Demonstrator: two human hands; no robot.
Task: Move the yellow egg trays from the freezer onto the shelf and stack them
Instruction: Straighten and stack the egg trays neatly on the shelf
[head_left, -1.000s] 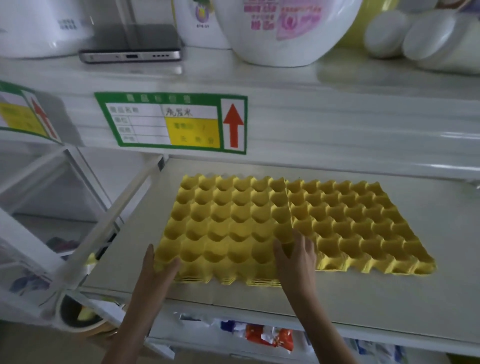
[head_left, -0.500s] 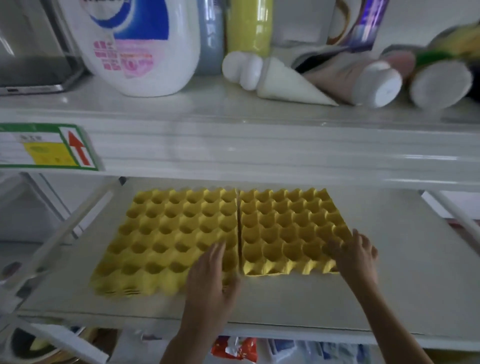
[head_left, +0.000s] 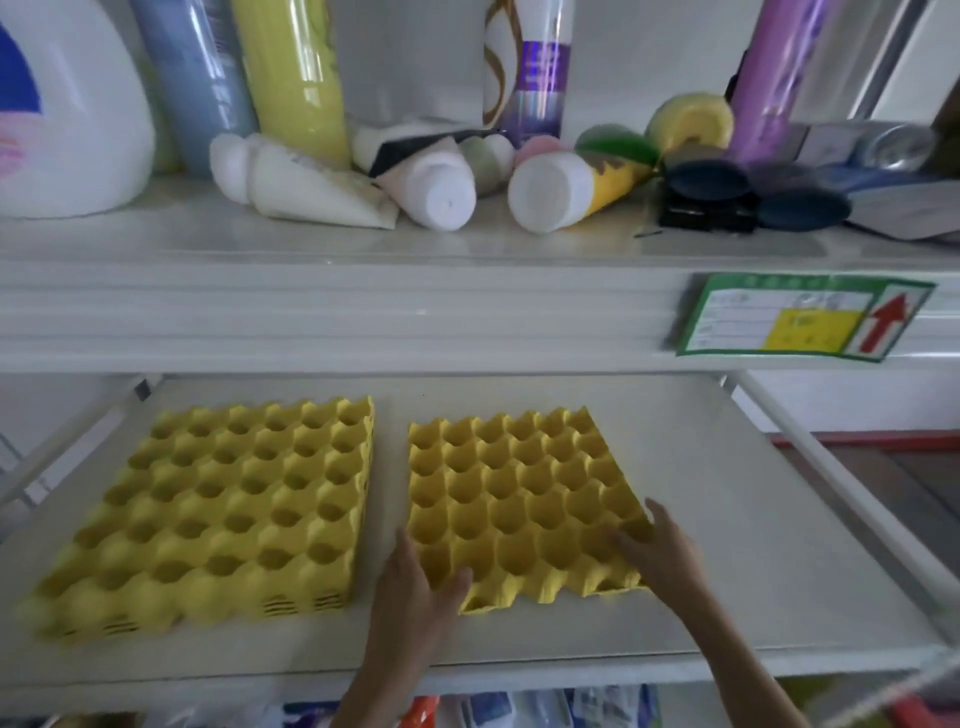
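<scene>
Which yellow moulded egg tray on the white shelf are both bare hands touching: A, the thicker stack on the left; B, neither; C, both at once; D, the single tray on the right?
D: the left hand and the right hand sit on the near corners of the right-hand yellow egg tray, while the left stack of trays lies apart, untouched.

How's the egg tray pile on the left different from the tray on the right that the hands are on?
The left pile is several trays thick, its layered edges showing at the front; the right tray looks like a thin single layer. Nothing touches the left pile, while the left hand and right hand grip the right tray's front corners. Both are yellow and lie apart on the same shelf.
</scene>
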